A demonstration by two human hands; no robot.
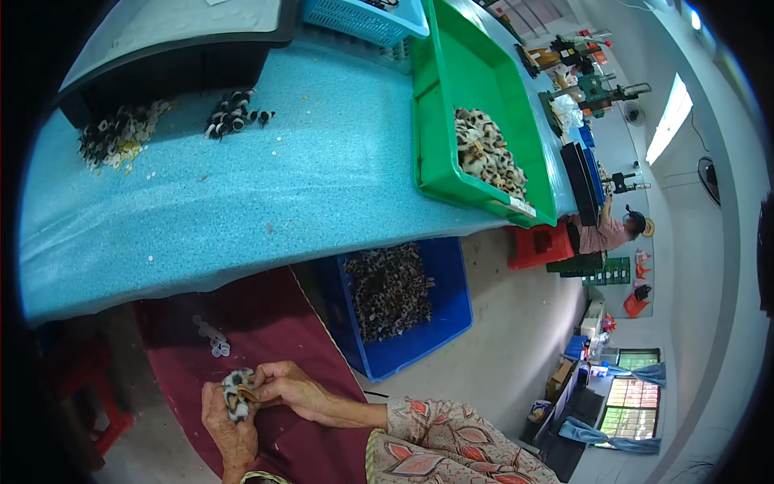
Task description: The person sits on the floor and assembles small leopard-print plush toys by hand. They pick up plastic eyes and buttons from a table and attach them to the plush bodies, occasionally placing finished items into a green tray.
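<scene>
A small furry plush piece (238, 377), white and black with an orange-brown part like a beak, sits between my hands above my lap. My left hand (229, 423) is closed around its left side. From the right, my right hand (292, 390) pinches it near the orange-brown part; the fingertips partly hide what they grip. Just beyond my hands, several translucent white plastic discs (214, 337) lie on the dark red apron (266, 323) over my lap.
A table with a blue cover (306, 177) holds a green crate (443, 153) of plush pieces, small black-and-white parts (232, 115), a black tray (169, 68) and a light-blue basket (367, 20). A blue bin (411, 347) of furry pieces stands below. Another person (606, 234) sits farther off.
</scene>
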